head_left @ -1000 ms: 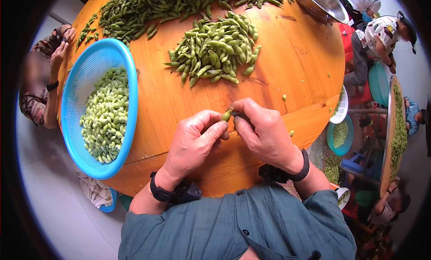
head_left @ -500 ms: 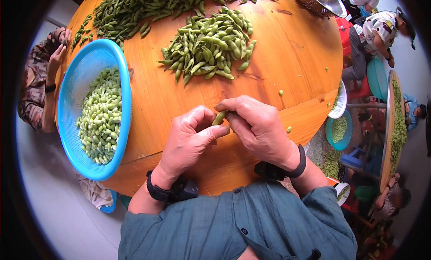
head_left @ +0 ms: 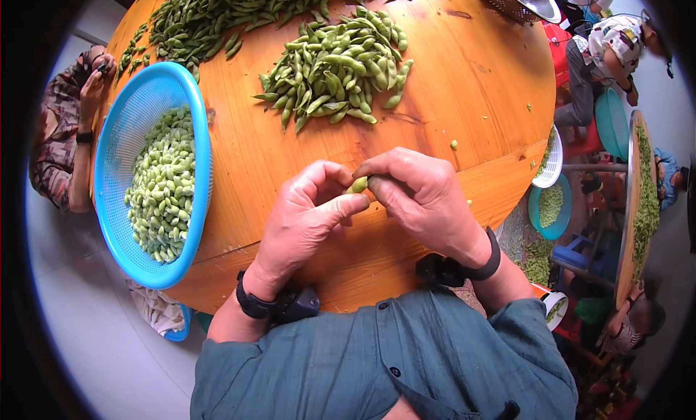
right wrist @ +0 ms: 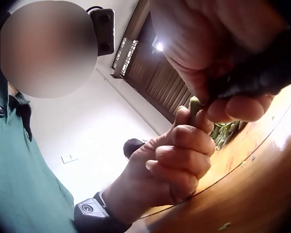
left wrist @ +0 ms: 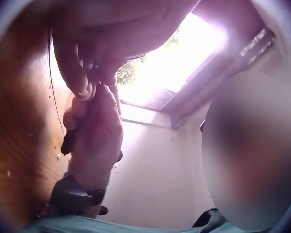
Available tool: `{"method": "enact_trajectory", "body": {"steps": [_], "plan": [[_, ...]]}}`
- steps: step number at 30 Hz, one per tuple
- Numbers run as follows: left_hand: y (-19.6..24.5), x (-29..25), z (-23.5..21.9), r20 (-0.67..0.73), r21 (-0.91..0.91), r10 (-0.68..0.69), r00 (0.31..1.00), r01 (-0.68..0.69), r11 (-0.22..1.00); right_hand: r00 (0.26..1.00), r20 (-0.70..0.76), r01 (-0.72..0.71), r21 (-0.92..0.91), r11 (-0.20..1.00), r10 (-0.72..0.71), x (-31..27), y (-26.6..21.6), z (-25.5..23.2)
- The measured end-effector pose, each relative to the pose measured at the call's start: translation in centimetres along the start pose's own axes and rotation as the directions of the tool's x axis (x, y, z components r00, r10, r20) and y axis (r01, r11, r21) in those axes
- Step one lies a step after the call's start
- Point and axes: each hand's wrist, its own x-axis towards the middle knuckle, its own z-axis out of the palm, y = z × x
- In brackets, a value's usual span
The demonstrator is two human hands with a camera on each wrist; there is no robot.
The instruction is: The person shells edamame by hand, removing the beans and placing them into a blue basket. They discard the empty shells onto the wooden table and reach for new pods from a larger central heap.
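Over the near part of the table, my left hand (head_left: 301,213) pinches a green edamame pod (head_left: 358,185) between thumb and forefinger. My right hand (head_left: 424,202) meets it from the other side, its thumb and forefinger pinching the pod's right end. In the right wrist view the pod's end (right wrist: 194,104) pokes up between the fingertips, and the left hand's other fingers are curled. Much of the pod is hidden by the fingers. Beyond the hands lies a small heap of edamame pods (head_left: 337,72). At left, a blue basket (head_left: 201,159) holds shelled beans (head_left: 163,191).
A larger heap of pods (head_left: 217,21) covers the far side of the wooden table (head_left: 464,93). A metal colander (head_left: 522,3) stands at the far right edge. One person (head_left: 61,137) sits at left; others work around another table (head_left: 627,210) at right. A loose bean (head_left: 454,144) lies right of the hands.
The pod has turned in my fingers and shows shorter and paler between the fingertips. Both hands have shifted slightly left in the head view, and the basket and heaps also sit a little further left.
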Motion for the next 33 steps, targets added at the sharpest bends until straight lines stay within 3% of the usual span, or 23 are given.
{"method": "enact_trajectory", "body": {"steps": [2,4,5,8,11,15,18,20,21,22,24,28,31,33], "plan": [[-0.5,0.1,-0.1,0.024,0.03,0.043,0.999,-0.043,0.999,0.999,-0.003,0.04,-0.061,0.997,-0.041,-0.1,0.1,0.1],[-0.7,0.1,-0.2,0.049,0.059,0.086,0.995,-0.089,0.994,0.995,-0.094,0.006,-0.059,0.998,-0.011,-0.1,0.2,0.2],[-0.6,0.2,-0.1,0.024,-0.017,0.071,0.997,-0.071,0.997,0.996,-0.093,0.007,-0.057,0.998,-0.012,-0.1,0.1,0.2],[-0.7,0.7,-0.2,-0.031,-0.129,0.079,0.996,-0.082,0.988,0.995,-0.025,0.096,-0.122,0.988,-0.1,-0.6,-0.2,-0.2],[-1.2,1.3,-1.1,-0.051,-0.247,0.066,0.997,-0.077,0.966,0.972,0.198,0.137,-0.058,0.989,-0.123,-1.1,-0.3,-0.5],[-0.9,1.0,-1.0,-0.009,-0.266,0.034,0.999,-0.036,0.963,0.984,0.146,0.13,-0.164,0.978,-0.106,-1.6,0.6,-0.8],[-0.6,0.9,-0.8,0.042,-0.242,0.021,0.999,-0.01,0.97,0.999,0.016,0.031,-0.221,0.975,-0.028,-1.5,0.2,-0.9],[-0.6,0.8,-0.5,0.062,-0.162,0.007,0.998,0.003,0.987,0.994,-0.072,-0.082,-0.02,0.996,0.08,-1.4,0.1,-0.7],[-0.6,0.7,-0.4,0.065,-0.161,0.007,0.998,0.004,0.987,0.972,-0.04,-0.224,0.129,0.966,0.231,-1.4,-0.3,-0.8],[-0.6,0.6,-0.2,0.075,-0.155,-0.003,0.997,0.015,0.988,0.972,-0.042,-0.225,0.129,0.966,0.232,-1.3,-0.8,-0.8],[-0.5,0.4,0.0,0.086,-0.147,-0.013,0.996,0.026,0.989,0.915,-0.049,-0.369,0.306,0.878,0.401,-1.0,-1.6,-0.7],[-0.6,0.3,0.3,0.084,-0.101,0.026,0.996,-0.017,0.995,0.929,-0.109,-0.311,0.284,0.907,0.353,-1.0,-0.9,-0.2],[-0.7,0.1,0.5,0.05,-0.003,0.079,0.996,-0.079,0.997,0.938,-0.08,-0.311,0.235,0.921,0.337,-1.0,-0.7,-0.2],[-0.7,0.0,0.7,0.023,0.054,0.095,0.995,-0.096,0.994,0.934,-0.017,-0.336,0.302,0.892,0.357,-1.0,-1.0,-0.3]]}}
